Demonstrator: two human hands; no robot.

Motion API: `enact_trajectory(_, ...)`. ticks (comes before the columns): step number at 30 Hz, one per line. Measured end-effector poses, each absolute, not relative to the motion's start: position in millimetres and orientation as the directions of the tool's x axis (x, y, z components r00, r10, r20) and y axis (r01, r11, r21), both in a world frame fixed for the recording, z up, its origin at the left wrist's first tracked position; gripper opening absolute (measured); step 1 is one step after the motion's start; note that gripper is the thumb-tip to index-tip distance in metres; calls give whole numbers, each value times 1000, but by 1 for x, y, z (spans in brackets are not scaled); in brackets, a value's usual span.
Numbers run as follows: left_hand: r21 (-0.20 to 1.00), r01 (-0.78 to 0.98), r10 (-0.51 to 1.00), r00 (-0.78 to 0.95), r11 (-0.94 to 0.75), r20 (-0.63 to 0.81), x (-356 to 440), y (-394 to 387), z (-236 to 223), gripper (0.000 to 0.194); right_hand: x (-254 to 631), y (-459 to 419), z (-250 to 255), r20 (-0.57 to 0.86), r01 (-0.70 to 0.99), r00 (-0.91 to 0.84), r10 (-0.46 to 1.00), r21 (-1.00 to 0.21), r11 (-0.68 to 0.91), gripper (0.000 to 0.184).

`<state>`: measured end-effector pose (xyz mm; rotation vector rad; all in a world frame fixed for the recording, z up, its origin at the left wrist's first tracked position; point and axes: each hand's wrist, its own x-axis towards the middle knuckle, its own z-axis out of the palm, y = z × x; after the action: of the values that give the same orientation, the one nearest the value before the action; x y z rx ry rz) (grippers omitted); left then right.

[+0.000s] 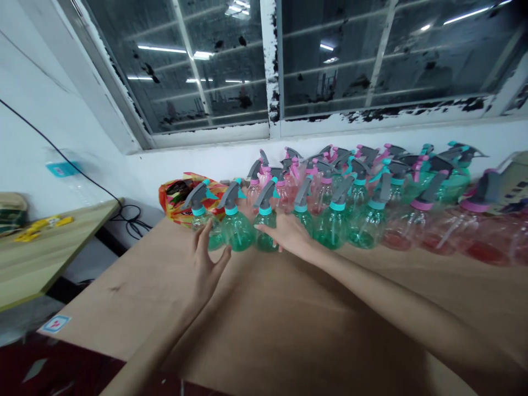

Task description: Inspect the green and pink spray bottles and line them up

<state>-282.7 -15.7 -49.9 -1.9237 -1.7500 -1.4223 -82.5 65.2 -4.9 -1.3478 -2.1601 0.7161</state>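
Observation:
My left hand is held up in front of the leftmost green spray bottle, thumb and fingers apart. Its fingertips overlap that bottle in view; whether they touch it I cannot tell. Just right stands a second green spray bottle. My right hand is at a third green spray bottle, with the thumb across its front and the fingers curled at its right side, partly hidden. These bottles have turquoise collars and grey trigger heads, and stand upright with green see-through bodies.
More green bottles and pink bottles stand in rows along the wall. A red and yellow plastic bag lies behind the left end. The brown tabletop ends at the left, near a wooden side table and black cables.

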Motion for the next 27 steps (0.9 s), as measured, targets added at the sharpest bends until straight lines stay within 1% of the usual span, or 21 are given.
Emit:
enact_trajectory(5,595,760,761,-218,-261,611,-273,-53,-39,39,-77,52,-2,169,682,-424,890,-586,436,71)
enact_trajectory(7,596,764,778,-212,-245,592,-268,-62,-34,33,-72,41,-2,186,689,-438,880,-560,461,68)
enact_trajectory(9,548,802,788,-169,-240,592,-260,-68,-31,36,-64,27,-2,195,693,-451,871,-539,479,64)
enact_trajectory(11,503,828,816,-100,-249,570,-248,-71,-27,46,-55,12,-3,204,695,-480,853,-504,512,61)
enact_trajectory(13,510,815,856,-34,-275,516,-231,-72,-22,57,-44,-3,-4,217,693,-517,828,-462,553,57)
enact_trajectory(15,545,776,876,21,-318,482,-211,-72,-14,61,-31,-17,-4,233,679,-549,803,-435,591,50)
enact_trajectory(18,573,706,874,135,-415,467,-177,-73,4,53,-10,-36,-2,229,654,-582,780,-438,617,47)
enact_trajectory(19,605,673,883,163,-425,439,-166,-74,9,50,-3,-42,-2,219,648,-597,772,-435,625,46)
enact_trajectory(21,678,626,908,127,-385,399,-146,-77,16,44,9,-53,-2,211,638,-619,757,-427,641,43)
enact_trajectory(23,720,581,912,103,-379,396,-128,-79,16,42,21,-61,-3,231,627,-624,747,-422,654,42)
enact_trajectory(25,745,546,913,108,-384,393,-114,-79,11,39,31,-67,-6,250,640,-609,753,-407,652,46)
enact_trajectory(27,756,523,911,115,-394,396,-102,-78,5,34,43,-68,-9,253,659,-594,763,-390,643,58)
